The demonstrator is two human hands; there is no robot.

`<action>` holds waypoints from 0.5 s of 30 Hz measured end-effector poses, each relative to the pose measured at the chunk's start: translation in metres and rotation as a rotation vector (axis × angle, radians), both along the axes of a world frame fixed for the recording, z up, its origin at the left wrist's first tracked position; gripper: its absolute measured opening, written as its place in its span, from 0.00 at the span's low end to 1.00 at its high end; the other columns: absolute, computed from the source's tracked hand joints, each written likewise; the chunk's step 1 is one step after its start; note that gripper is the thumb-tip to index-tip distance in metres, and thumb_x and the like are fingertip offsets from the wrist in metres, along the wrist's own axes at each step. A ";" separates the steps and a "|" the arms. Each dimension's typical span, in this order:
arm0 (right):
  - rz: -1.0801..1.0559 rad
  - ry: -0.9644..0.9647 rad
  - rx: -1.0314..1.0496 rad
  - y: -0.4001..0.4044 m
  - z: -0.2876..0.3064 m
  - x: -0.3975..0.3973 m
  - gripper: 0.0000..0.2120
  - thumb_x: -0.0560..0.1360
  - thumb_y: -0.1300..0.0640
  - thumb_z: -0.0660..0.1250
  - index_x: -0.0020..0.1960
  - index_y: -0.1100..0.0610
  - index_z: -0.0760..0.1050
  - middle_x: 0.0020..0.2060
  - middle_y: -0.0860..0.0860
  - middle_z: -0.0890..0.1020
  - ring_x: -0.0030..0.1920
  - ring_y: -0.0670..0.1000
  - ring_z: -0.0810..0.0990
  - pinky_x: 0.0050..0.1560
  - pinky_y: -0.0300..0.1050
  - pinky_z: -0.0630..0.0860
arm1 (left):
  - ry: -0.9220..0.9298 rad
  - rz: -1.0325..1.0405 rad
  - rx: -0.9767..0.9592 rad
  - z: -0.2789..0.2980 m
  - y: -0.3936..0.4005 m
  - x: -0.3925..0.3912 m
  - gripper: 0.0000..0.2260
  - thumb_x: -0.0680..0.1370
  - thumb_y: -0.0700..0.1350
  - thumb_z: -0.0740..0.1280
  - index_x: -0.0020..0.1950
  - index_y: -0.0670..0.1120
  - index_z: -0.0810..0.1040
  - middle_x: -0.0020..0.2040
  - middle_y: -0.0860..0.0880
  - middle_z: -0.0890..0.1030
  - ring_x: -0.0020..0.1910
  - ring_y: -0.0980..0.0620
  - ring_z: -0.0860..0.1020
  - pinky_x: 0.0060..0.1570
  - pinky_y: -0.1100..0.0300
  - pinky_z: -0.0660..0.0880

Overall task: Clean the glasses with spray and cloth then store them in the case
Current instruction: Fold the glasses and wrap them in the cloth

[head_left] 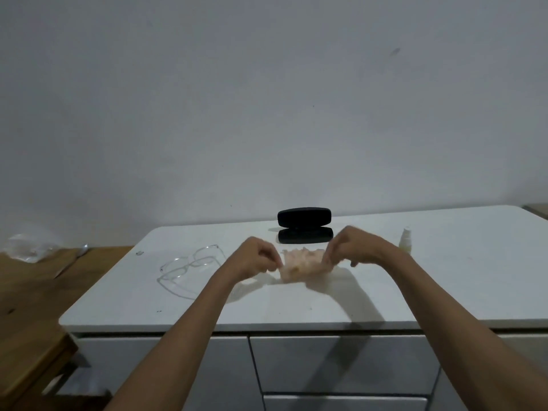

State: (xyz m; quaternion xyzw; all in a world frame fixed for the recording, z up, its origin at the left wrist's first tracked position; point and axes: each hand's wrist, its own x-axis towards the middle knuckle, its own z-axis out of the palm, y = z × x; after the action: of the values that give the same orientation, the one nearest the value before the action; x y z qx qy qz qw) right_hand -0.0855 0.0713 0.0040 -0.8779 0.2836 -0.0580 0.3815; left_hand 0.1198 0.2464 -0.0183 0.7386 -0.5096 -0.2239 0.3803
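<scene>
A pale pink cloth (299, 264) is stretched between my two hands just above the white tabletop (326, 304). My left hand (258, 256) pinches its left edge and my right hand (353, 247) pinches its right edge. Clear-framed glasses (189, 265) lie on the table to the left of my left hand, arms unfolded. A black glasses case (305, 225) stands open behind the cloth, lid upright. A small white spray bottle (405, 240) stands upright to the right of my right hand.
The white tabletop sits on a grey drawer unit (341, 363). A lower wooden surface (32, 292) adjoins on the left, with crumpled clear plastic (29, 247) on it. A plain wall rises behind the table.
</scene>
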 end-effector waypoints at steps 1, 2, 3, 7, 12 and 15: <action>0.029 0.110 0.006 0.003 -0.006 -0.002 0.11 0.70 0.65 0.70 0.42 0.54 0.89 0.47 0.58 0.88 0.44 0.49 0.79 0.34 0.40 0.75 | -0.036 -0.031 0.081 -0.007 0.005 -0.003 0.09 0.68 0.30 0.68 0.39 0.40 0.86 0.33 0.47 0.84 0.30 0.55 0.78 0.33 0.63 0.74; 0.051 0.193 0.021 0.007 -0.010 -0.005 0.09 0.71 0.64 0.71 0.45 0.55 0.89 0.47 0.57 0.88 0.44 0.48 0.80 0.35 0.41 0.77 | -0.046 -0.057 0.147 -0.012 0.009 -0.006 0.08 0.68 0.31 0.69 0.39 0.40 0.86 0.34 0.45 0.85 0.32 0.53 0.81 0.36 0.61 0.77; 0.070 0.255 0.038 0.011 -0.012 -0.007 0.08 0.72 0.62 0.72 0.47 0.56 0.89 0.46 0.55 0.88 0.43 0.48 0.80 0.36 0.41 0.78 | -0.040 -0.077 0.188 -0.016 0.012 -0.009 0.07 0.67 0.33 0.69 0.38 0.40 0.86 0.35 0.43 0.86 0.35 0.51 0.83 0.40 0.58 0.79; 0.050 0.240 0.072 0.017 -0.011 -0.014 0.08 0.74 0.53 0.71 0.43 0.55 0.88 0.40 0.45 0.88 0.42 0.46 0.81 0.39 0.41 0.78 | 0.003 -0.056 0.202 -0.011 0.016 -0.015 0.05 0.69 0.35 0.66 0.38 0.38 0.82 0.37 0.42 0.86 0.39 0.48 0.86 0.43 0.58 0.76; -0.194 -0.040 -0.030 0.003 -0.017 -0.004 0.08 0.78 0.55 0.71 0.46 0.58 0.86 0.41 0.52 0.88 0.37 0.47 0.79 0.34 0.38 0.74 | -0.147 0.140 0.119 -0.011 -0.001 -0.011 0.06 0.77 0.43 0.67 0.42 0.45 0.83 0.40 0.50 0.87 0.39 0.56 0.81 0.40 0.62 0.72; -0.315 -0.161 -0.044 -0.004 -0.026 0.010 0.06 0.78 0.59 0.70 0.45 0.56 0.85 0.41 0.52 0.86 0.40 0.48 0.80 0.37 0.39 0.73 | -0.151 0.298 0.055 -0.022 -0.020 -0.003 0.07 0.78 0.46 0.69 0.41 0.48 0.83 0.42 0.50 0.86 0.44 0.52 0.83 0.40 0.62 0.74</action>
State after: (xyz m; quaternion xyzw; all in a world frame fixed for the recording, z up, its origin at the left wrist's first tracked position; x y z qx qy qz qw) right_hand -0.0759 0.0670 -0.0223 -0.8231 0.3851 -0.1932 0.3700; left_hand 0.1170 0.2263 -0.0403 0.8309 -0.4151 -0.1230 0.3495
